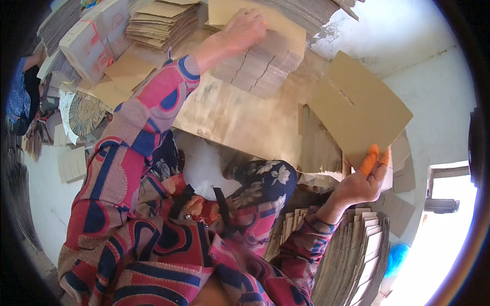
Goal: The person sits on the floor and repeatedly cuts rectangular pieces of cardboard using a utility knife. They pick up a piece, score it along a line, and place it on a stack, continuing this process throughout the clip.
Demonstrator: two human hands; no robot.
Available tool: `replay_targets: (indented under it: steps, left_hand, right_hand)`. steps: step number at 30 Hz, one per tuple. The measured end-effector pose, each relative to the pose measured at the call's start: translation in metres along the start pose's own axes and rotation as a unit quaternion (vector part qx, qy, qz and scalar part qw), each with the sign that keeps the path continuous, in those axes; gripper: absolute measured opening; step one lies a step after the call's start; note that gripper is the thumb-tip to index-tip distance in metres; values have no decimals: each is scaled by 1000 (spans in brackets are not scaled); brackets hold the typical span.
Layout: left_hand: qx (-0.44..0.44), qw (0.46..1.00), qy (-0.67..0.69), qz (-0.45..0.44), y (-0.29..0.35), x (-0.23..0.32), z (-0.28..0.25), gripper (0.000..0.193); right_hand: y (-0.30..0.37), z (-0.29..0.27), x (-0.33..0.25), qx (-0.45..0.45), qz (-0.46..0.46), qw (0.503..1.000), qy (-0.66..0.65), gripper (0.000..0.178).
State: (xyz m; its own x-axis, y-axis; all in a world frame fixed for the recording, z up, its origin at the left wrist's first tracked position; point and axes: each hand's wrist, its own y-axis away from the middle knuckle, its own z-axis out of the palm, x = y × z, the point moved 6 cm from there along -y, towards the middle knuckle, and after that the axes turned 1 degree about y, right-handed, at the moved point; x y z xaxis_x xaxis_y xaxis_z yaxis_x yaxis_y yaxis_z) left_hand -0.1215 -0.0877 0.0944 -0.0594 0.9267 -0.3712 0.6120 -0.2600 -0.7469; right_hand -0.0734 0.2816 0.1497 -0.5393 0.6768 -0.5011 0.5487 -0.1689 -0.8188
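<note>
My right hand [361, 182], with orange covers on two fingers, grips the lower corner of a flat brown cardboard sheet [352, 109] with a short slit. The sheet tilts above a stack of cardboard [319, 140] at the table's right edge. At the table's far side, my left hand [246, 29] has its fingers curled on the top cardboard sheet [286, 31] of a tall stack [260, 66]; a bit of orange shows at a fingertip. The fingertips' undersides are hidden.
A wooden table [229, 120] lies before my knees. More cardboard stacks [162, 23] and a white carton [97, 38] stand at the far left, near a round woven-looking object [88, 115]. Cardboard rows [352, 250] stand at my right, beside a blue bag [397, 259]. Another person's sleeve [21, 94] shows at left.
</note>
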Motion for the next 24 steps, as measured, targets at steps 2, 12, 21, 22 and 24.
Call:
replay_targets:
  steps: [2, 12, 21, 22, 24]
  left_hand:
    - [-27, 999, -18, -8, 3, -14, 5, 18]
    - [-128, 991, 39, 9, 16, 73, -176, 31]
    - [-156, 935, 310, -79, 82, 57, -154, 18]
    - [-224, 923, 301, -89, 90, 62, -129, 16]
    - [-297, 897, 311, -105, 96, 79, -82, 13]
  right_hand:
    - [3, -1, -6, -5, 28, 1000, 6, 25]
    - [5, -35, -24, 81, -58, 994, -49, 25]
    - [6, -26, -41, 11, -46, 995, -85, 25]
    - [8, -18, -43, -25, -26, 994, -106, 25]
    - [11, -5, -50, -86, 11, 987, -134, 26]
